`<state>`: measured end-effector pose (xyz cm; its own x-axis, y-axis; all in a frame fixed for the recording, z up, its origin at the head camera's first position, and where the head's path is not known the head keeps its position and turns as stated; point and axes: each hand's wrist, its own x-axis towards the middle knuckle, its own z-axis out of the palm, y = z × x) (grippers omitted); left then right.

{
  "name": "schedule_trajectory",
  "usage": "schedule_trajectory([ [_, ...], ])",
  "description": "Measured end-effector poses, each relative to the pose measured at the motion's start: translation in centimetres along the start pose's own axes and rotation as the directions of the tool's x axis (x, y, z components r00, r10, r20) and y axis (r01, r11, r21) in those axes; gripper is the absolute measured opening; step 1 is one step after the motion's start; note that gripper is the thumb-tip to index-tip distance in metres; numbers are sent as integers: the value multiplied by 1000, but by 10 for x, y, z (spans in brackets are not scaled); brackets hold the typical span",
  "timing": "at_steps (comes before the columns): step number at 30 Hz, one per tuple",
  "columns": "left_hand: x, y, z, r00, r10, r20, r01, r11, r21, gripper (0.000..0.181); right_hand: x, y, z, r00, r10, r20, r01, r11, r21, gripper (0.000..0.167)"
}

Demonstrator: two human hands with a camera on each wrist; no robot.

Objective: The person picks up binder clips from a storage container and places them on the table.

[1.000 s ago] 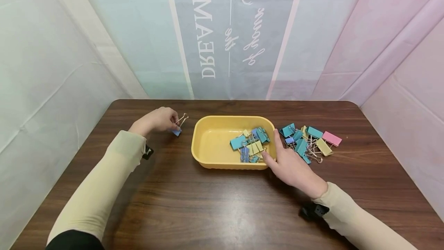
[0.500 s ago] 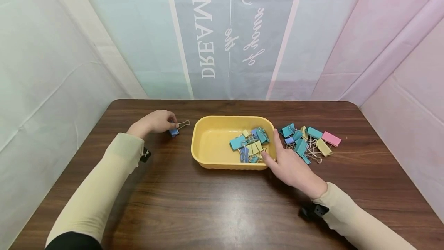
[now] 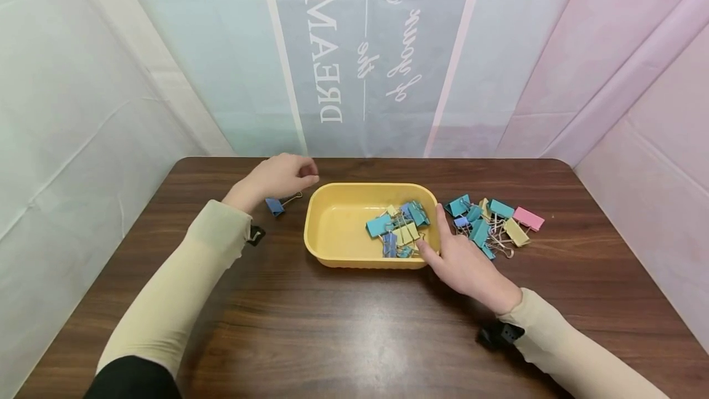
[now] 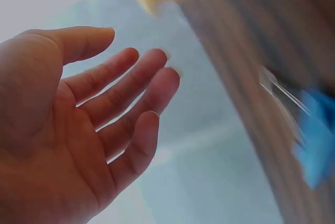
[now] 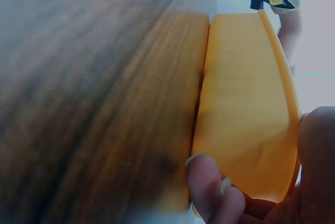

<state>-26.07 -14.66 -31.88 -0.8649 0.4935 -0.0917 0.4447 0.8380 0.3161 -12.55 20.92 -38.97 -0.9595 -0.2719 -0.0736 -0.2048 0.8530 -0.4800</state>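
We see left hand point(image 3: 279, 177), grip loosely wide, near blue clip point(image 3: 274, 206) on table point(image 3: 310, 325); right hand point(image 3: 469, 265) grip holds yellow tray point(image 3: 339, 226), clips point(image 3: 407, 234) inside.

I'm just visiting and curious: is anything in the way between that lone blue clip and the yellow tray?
Nothing visible lies between the blue clip and the yellow tray; only a strip of table separates them, then the tray's own raised side. The left hand, empty, is near the clip.

A lettered curtain point(image 3: 376, 57) hangs behind the dark wood-grained table point(image 3: 343, 319).
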Motion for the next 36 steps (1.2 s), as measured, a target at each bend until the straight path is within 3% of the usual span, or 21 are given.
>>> schedule_trajectory([
  [5,15,42,-3,996,89,-16,-90,996,-26,23,0,0,0,1000,4,-7,-4,1000,-4,91],
  [10,33,73,6,983,182,0,-182,983,-25,22,0,0,-1,1000,8,-9,-8,1000,-8,91],
  [17,48,105,29,972,215,99,-221,974,53,26,0,0,-1,1000,0,3,0,1000,2,90],
  [21,52,112,42,951,207,231,-232,969,89,31,0,0,-1,1000,0,-3,0,1000,-3,90],
  [25,55,114,52,904,210,374,-258,963,84,39,0,0,0,1000,4,-10,-4,1000,-6,91],
  [27,55,114,56,881,223,417,-275,959,68,46,0,0,0,1000,5,-10,-5,1000,-8,91],
  [29,55,115,59,869,236,435,-288,956,56,51,0,0,0,1000,3,-13,-3,1000,-11,91],
  [31,55,115,62,871,237,431,-290,955,61,55,0,0,-1,1000,2,-12,-2,1000,-11,90],
  [36,53,118,65,892,195,409,-255,962,97,53,1,0,-1,1000,3,-10,-3,1000,-11,90],
])
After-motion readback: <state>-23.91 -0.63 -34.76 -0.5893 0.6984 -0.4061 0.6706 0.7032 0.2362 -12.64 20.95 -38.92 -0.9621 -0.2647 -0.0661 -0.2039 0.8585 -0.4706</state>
